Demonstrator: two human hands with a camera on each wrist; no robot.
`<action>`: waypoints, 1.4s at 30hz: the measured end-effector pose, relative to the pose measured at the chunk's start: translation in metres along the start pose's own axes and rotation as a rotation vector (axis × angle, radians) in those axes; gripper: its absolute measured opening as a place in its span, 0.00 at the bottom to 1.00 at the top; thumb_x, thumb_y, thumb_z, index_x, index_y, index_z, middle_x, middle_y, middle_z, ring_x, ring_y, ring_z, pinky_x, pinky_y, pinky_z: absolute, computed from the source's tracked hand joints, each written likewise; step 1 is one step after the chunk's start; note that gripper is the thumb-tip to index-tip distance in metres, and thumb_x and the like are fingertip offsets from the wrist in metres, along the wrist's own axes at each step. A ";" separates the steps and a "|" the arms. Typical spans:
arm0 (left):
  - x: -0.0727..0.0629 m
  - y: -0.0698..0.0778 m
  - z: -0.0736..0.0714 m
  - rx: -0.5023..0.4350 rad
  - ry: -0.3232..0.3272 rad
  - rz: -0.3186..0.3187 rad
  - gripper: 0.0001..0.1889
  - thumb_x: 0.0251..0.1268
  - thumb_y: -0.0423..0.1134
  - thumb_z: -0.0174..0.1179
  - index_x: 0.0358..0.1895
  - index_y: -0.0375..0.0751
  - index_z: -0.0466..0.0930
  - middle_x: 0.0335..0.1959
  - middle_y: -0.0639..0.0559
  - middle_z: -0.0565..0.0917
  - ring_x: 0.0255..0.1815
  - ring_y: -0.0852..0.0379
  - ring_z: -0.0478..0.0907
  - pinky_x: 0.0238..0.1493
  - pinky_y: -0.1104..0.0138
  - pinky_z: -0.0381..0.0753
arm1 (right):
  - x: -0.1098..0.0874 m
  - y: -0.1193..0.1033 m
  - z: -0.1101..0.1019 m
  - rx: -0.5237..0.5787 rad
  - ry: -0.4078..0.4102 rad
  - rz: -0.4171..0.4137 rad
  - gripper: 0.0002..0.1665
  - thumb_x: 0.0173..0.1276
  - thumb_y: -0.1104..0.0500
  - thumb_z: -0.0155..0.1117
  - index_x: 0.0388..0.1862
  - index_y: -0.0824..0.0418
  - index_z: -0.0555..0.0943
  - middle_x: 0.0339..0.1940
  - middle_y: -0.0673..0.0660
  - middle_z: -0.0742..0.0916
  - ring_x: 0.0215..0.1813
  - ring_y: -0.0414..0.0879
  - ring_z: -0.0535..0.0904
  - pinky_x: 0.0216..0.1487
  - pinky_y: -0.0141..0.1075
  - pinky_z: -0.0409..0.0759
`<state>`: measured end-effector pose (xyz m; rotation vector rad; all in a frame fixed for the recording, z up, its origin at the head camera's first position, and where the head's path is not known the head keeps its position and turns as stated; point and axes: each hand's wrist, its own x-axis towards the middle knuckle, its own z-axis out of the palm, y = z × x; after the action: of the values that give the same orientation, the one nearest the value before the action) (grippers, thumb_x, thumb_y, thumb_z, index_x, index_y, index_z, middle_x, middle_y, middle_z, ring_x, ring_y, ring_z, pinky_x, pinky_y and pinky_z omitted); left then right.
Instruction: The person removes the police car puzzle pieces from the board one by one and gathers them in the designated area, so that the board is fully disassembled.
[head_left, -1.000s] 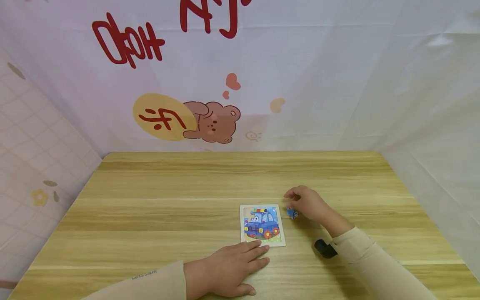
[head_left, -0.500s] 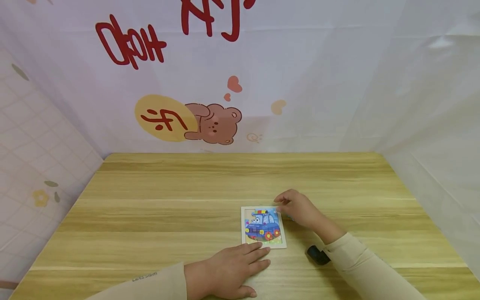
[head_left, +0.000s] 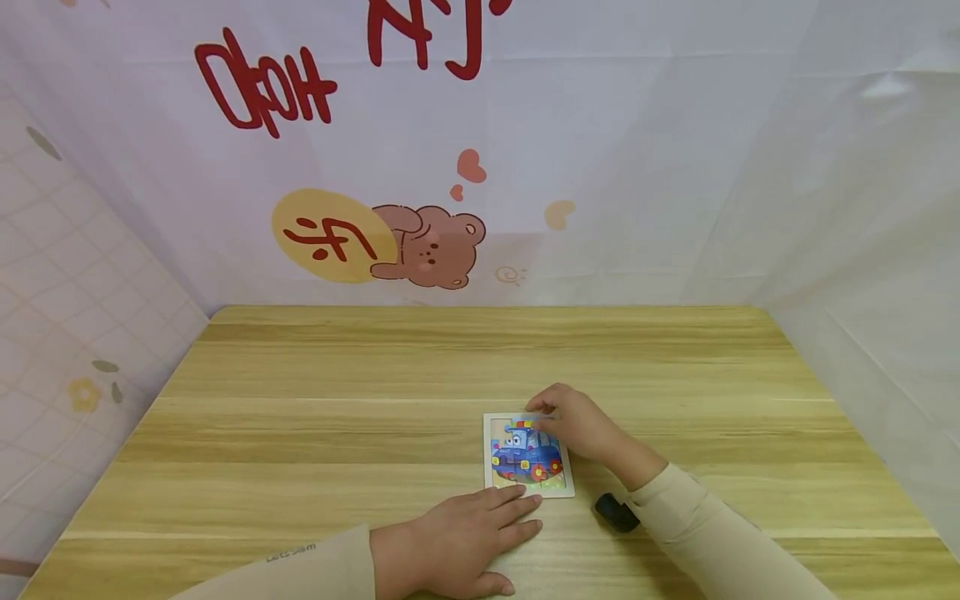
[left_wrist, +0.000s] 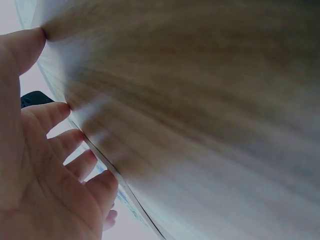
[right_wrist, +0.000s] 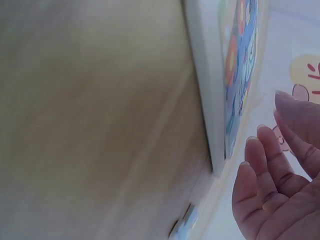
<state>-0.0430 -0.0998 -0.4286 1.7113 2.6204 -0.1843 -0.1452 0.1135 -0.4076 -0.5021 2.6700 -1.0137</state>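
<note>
A small framed jigsaw puzzle (head_left: 534,467) lies on the table, showing a blue cartoon car and a bare gap in its upper left corner. My left hand (head_left: 461,537) rests flat with fingers spread, fingertips over the frame's near edge. Over the puzzle's upper right part is my right hand (head_left: 581,429), its fingers bent, thumb and index tips close together near the frame's far edge. No piece shows between them in the right wrist view. A loose blue puzzle piece (right_wrist: 187,225) lies on the table beyond the frame in that view; the right hand hides it from the head.
The wooden table (head_left: 322,433) reaches back to a white wall cloth (head_left: 637,150) printed with a bear and red characters. A small black object (head_left: 617,512) sits at the right wrist, beside the sleeve.
My right hand has moved left, from above the loose blue piece to over the puzzle's upper right part. The left hand has stayed in place at the near edge.
</note>
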 end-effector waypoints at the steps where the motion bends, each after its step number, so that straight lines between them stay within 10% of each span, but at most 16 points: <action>1: 0.000 0.000 0.000 0.004 0.002 -0.001 0.34 0.70 0.65 0.44 0.73 0.50 0.63 0.74 0.52 0.61 0.74 0.54 0.57 0.69 0.69 0.61 | 0.001 -0.001 0.001 -0.008 0.000 0.001 0.08 0.65 0.67 0.64 0.42 0.61 0.84 0.44 0.54 0.82 0.48 0.49 0.78 0.52 0.46 0.78; 24: -0.001 0.002 -0.003 0.026 0.009 0.006 0.35 0.69 0.66 0.44 0.72 0.51 0.63 0.74 0.52 0.61 0.74 0.54 0.57 0.69 0.69 0.60 | 0.010 -0.016 0.015 -0.216 -0.025 -0.031 0.08 0.59 0.67 0.70 0.38 0.61 0.86 0.37 0.52 0.84 0.41 0.45 0.78 0.49 0.43 0.79; 42: -0.002 0.002 -0.001 0.052 0.013 -0.001 0.35 0.68 0.67 0.43 0.72 0.52 0.64 0.74 0.53 0.61 0.74 0.55 0.58 0.69 0.70 0.60 | 0.012 -0.016 0.018 -0.137 -0.031 -0.008 0.05 0.60 0.66 0.69 0.36 0.61 0.85 0.35 0.52 0.80 0.38 0.44 0.75 0.46 0.42 0.78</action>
<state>-0.0402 -0.1002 -0.4280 1.7327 2.6488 -0.2445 -0.1467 0.0865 -0.4110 -0.5514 2.7238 -0.8220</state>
